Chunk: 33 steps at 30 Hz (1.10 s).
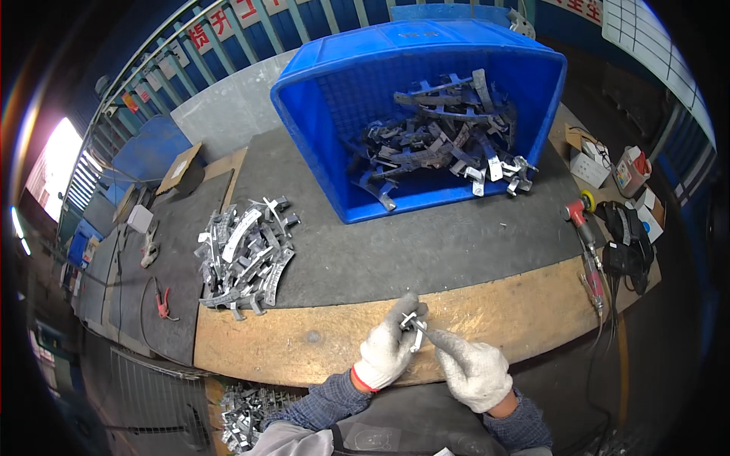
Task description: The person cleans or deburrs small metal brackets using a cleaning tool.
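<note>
Both of my hands wear white knitted gloves with greyed fingers and meet over the wooden front strip of the bench. My left hand (pixel 384 351) is closed around a small grey metal bracket (pixel 415 334), whose bright edges stick out between thumb and fingers. Close beside it on the right, my right hand (pixel 480 374) has its fingers pressed together, tips pointing at the bracket. A thin dark sliver shows at those fingertips; whether it is a tool or part of the bracket, I cannot tell.
A blue plastic bin (pixel 346 216) lies tipped toward me, holding many metal brackets (pixel 449 140). Left of it sits a pile of similar brackets (pixel 247 254). A red air grinder (pixel 579 216) lies at the right; a red air blow gun (pixel 163 304) at the left. More brackets (pixel 247 414) are below the bench edge.
</note>
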Tool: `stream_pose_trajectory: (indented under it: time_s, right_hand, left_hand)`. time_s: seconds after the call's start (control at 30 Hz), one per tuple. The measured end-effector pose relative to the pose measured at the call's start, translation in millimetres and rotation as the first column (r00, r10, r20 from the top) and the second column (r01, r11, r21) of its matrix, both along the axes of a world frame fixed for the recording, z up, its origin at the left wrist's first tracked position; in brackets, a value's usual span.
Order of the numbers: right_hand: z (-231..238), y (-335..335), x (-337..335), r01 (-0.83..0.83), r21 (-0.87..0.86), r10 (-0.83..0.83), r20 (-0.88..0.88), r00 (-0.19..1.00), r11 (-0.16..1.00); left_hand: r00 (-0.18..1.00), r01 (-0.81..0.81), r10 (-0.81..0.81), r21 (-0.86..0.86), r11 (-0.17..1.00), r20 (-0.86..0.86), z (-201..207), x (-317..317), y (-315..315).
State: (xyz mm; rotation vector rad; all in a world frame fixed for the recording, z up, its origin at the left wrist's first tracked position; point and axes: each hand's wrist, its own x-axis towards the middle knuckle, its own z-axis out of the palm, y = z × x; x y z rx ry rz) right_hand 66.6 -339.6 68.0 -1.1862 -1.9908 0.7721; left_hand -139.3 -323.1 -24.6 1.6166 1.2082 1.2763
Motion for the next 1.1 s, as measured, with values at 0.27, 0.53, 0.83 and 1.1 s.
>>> stream_pose_trajectory:
  time_s: [0.27,0.53,0.83,1.1]
  right_hand:
    - [-13.5,-12.0,12.7,0.0,-0.02,0.0,-0.049,0.999,1.0]
    - [-35.4,-4.0,6.3,0.118,0.071,-0.125,0.109,0.986,0.99]
    - [-23.0,2.9,-5.0,0.127,-0.168,-0.081,0.259,0.962,0.978]
    - [-39.5,-1.2,-20.6,0.069,-0.654,-0.149,-0.066,0.987,0.753]
  left_hand:
    - [0.852,-0.249,0.327,-0.235,0.94,0.409,13.7,-34.9,30.5]
    - [0.778,-0.132,0.268,-0.269,0.954,0.568,38.1,-28.3,16.9]
    - [0.895,0.388,-0.312,-0.21,0.897,0.32,70.9,-14.6,-14.3]
    - [0.893,0.122,0.12,0.491,0.863,-0.433,25.5,-16.5,-0.4]
